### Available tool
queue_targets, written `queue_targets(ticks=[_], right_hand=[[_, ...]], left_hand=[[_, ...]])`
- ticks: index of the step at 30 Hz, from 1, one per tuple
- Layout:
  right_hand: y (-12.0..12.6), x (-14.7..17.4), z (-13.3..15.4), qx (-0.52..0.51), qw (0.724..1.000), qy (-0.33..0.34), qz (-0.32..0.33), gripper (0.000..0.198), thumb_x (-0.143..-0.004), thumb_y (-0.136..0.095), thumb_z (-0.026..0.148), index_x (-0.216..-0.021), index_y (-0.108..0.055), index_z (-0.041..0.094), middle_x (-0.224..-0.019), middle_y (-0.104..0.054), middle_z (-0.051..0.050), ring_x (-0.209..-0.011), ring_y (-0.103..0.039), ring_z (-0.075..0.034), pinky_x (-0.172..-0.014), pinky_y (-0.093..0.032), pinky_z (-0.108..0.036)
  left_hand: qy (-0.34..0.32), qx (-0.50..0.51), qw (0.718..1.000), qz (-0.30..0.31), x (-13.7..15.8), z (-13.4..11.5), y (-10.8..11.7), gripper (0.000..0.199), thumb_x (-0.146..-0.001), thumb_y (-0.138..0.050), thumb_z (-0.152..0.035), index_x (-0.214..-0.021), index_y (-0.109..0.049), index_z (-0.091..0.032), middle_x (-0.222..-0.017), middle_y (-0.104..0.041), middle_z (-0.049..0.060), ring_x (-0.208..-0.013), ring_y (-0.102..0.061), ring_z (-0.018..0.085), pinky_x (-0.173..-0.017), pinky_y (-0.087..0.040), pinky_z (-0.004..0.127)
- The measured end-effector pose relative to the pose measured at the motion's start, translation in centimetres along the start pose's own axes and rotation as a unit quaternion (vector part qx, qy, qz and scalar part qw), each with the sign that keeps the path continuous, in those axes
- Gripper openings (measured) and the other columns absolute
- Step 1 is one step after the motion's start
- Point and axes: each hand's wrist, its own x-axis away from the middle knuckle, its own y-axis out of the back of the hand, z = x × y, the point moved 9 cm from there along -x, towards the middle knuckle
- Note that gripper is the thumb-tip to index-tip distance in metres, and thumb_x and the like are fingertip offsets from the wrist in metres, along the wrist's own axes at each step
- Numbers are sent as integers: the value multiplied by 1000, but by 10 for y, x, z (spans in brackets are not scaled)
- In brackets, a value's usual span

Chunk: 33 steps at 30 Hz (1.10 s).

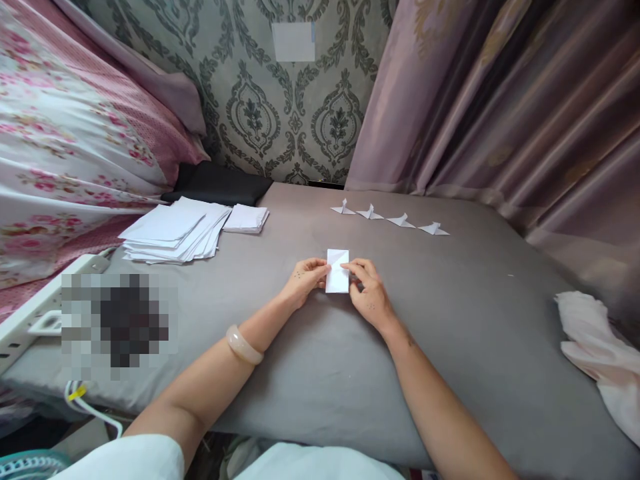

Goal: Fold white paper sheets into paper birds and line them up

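A small white sheet of paper (337, 279), folded into an upright rectangle, is held just above the grey surface in front of me. Its left edge is pinched between the thumb and fingers of my left hand (306, 280), which wears a pale bangle on the wrist. On the other side, my right hand (369, 288) grips the right edge, with a finger resting on the paper's face. Farther back, several folded paper birds (370, 212) stand in a slanting row.
A stack of white paper sheets (173, 230) lies at the left beside a smaller stack (247, 219). Behind them sits a black cushion-like object (220, 183). A white power strip (47, 300) runs along the left edge. Pale cloth (595, 347) lies at the right. Curtains hang on both sides.
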Motion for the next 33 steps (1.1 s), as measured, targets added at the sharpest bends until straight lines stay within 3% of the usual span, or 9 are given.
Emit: queue_targets(ticks=[4, 6, 10, 14, 20, 25, 33], right_hand=[[-4, 2, 5, 102, 993, 45, 35, 36, -83, -46, 9, -102, -71, 26, -113, -55, -9, -99, -57, -20, -90, -48, -36], [-6, 3, 2, 133, 989, 40, 53, 35, -82, -47, 8, -98, -73, 26, -110, -57, -9, -96, -56, -20, -89, -48, -38], [-9, 6, -3, 161, 983, 20, 85, 30, -80, -52, 8, -91, -74, 25, -110, -57, -9, -97, -55, -22, -90, -47, -38], [-11, 7, -10, 137, 985, -11, 104, 19, -82, -57, 17, -90, -73, 23, -108, -58, -8, -101, -54, -22, -92, -45, -38], [-10, 6, -28, 113, 987, -82, 80, 22, -87, -54, 34, -79, -70, 21, -109, -60, -8, -101, -54, -22, -92, -44, -39], [-5, 7, -36, 150, 981, -115, 31, 28, -85, -54, 39, -69, -66, 20, -107, -61, -10, -97, -54, -25, -88, -44, -40], [-1, 8, -37, 201, 972, -120, -12, 29, -82, -57, 39, -59, -59, 22, -100, -59, -11, -91, -53, -25, -86, -44, -42]], left_hand=[[1, -78, 997, 17, -3, 6, 0, 19, -76, -63, -28, -84, -60, -12, -68, -61, 2, -57, -56, 10, -56, -46, 22], [-42, -174, 984, -3, -6, 1, 6, 18, -80, -56, -25, -91, -61, -12, -70, -60, 2, -57, -54, 10, -54, -44, 22], [-176, -391, 903, -32, -3, -21, 9, 27, -74, -50, -9, -94, -67, -15, -82, -56, 2, -65, -51, 10, -64, -46, 24], [-185, -474, 860, 48, 4, -21, -4, 33, -69, -47, -4, -87, -71, -16, -89, -53, 5, -72, -52, 12, -72, -48, 27], [-172, -487, 853, 81, 6, -18, -9, 24, -72, -58, -15, -92, -71, -16, -98, -54, 7, -73, -53, 13, -73, -48, 28], [-172, -476, 862, 29, 0, -19, -6, 20, -83, -57, -28, -85, -72, -14, -89, -56, 6, -73, -54, 14, -77, -47, 31], [-155, -504, 849, -40, -2, -17, -6, 17, -82, -61, -31, -79, -69, -15, -95, -60, 8, -84, -58, 19, -79, -46, 34]])
